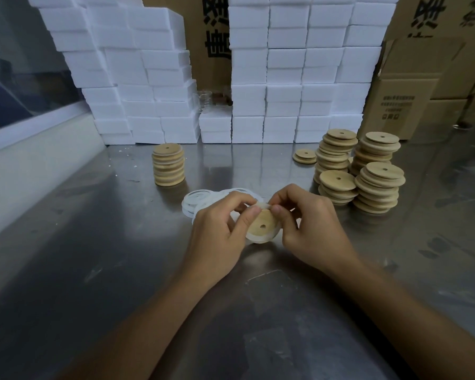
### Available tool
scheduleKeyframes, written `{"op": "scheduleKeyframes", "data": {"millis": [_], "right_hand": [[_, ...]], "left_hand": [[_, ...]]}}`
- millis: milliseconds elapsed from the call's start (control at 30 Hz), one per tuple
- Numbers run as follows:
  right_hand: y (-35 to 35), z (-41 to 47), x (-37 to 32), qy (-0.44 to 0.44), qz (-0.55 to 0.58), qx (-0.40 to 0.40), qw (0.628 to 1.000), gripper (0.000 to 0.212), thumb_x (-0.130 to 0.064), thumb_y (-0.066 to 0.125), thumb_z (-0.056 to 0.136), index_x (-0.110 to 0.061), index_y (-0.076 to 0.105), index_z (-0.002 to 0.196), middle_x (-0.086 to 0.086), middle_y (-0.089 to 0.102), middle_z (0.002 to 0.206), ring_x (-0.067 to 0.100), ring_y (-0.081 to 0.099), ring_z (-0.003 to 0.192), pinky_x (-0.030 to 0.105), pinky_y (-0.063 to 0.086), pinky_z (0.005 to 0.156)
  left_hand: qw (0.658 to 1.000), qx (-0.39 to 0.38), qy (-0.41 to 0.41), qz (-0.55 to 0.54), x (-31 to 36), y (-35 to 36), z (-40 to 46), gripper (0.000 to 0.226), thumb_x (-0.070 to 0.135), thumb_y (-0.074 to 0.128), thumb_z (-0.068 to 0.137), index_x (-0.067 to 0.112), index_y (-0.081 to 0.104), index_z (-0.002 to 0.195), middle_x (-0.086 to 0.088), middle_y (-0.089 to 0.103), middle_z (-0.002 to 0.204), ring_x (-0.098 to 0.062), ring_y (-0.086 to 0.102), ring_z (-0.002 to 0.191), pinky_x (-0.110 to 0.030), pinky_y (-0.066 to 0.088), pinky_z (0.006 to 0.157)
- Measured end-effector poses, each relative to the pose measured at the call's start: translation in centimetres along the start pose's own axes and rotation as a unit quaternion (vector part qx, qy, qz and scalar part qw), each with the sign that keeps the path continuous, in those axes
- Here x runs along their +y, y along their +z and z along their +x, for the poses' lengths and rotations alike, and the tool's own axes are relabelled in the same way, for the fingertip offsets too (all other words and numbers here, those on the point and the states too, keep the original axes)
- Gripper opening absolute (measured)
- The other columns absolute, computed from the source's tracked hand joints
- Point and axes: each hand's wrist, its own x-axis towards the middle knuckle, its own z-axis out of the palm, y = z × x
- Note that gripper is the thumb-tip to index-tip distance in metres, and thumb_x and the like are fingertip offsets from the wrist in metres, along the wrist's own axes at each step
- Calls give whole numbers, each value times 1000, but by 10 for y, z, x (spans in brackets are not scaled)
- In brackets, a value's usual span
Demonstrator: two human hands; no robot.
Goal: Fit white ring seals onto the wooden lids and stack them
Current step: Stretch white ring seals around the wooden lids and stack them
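Both hands hold one round wooden lid [261, 225] with a centre hole, tilted just above the steel table. My left hand [220, 229] pinches its upper left edge. My right hand [310, 223] pinches the upper right edge. A white ring seal [258, 239] wraps the lid's lower rim. Behind my hands lies a loose pile of white ring seals [200, 200]. A neat stack of lids [168, 168] stands at the back left. Several uneven stacks of lids [359, 171] stand at the right.
The steel table [121, 256] runs to a wall of white foam boxes [285, 78] at the back. Cardboard cartons [412, 97] stand at the back right. A single pair of lids [305, 156] lies left of the right-hand stacks. A white ledge [39, 160] borders the left side.
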Motion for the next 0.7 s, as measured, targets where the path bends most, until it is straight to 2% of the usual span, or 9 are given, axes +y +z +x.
{"op": "scheduleKeyframes", "data": {"millis": [100, 200, 333, 467, 600, 700], "right_hand": [[0, 0, 2, -8, -24, -6, 1000, 9, -9, 65, 90, -16, 62, 94, -9, 65, 86, 2, 61, 82, 22, 52, 69], [-1, 1, 3, -14, -21, -2, 1000, 9, -9, 65, 89, -17, 62, 93, -8, 66, 85, 3, 62, 83, 20, 53, 68], [-1, 2, 4, -11, -12, -8, 1000, 10, -10, 65, 89, -19, 62, 93, -12, 64, 85, 1, 61, 89, 19, 53, 71], [-1, 2, 6, 14, 6, -11, 1000, 14, -11, 65, 90, -24, 60, 93, -20, 61, 84, -4, 60, 91, 13, 52, 70], [0, 2, 7, 52, 37, -6, 998, 14, -13, 66, 91, -26, 60, 90, -16, 66, 86, -1, 64, 84, 16, 54, 68], [1, 1, 9, 80, 72, -3, 994, 13, -12, 67, 90, -24, 63, 87, -12, 69, 85, 4, 67, 82, 21, 57, 69]], "left_hand": [[999, 0, -20, -27, 1, -1, -1, 4, 33, 62, 90, 32, 59, 87, 14, 65, 78, -10, 63, 58, -24, 48, 52], [1000, 2, -17, -7, 1, 0, -1, 8, 30, 61, 90, 30, 56, 84, 11, 64, 73, -13, 63, 56, -36, 52, 52], [999, -6, -24, 20, 1, 0, -2, 11, 23, 61, 92, 25, 56, 83, 7, 64, 72, -13, 64, 57, -42, 54, 53], [997, -10, -77, 18, 0, 0, -1, 17, 13, 63, 93, 22, 56, 81, 1, 67, 76, -18, 68, 61, -48, 56, 57], [994, -1, -108, 8, 1, -1, 1, 18, 9, 67, 90, 18, 58, 77, 1, 69, 76, -17, 69, 61, -48, 57, 59], [994, 4, -106, 20, 1, -2, 1, 24, 8, 70, 87, 23, 56, 73, 7, 68, 75, -8, 67, 66, -33, 58, 60]]}}
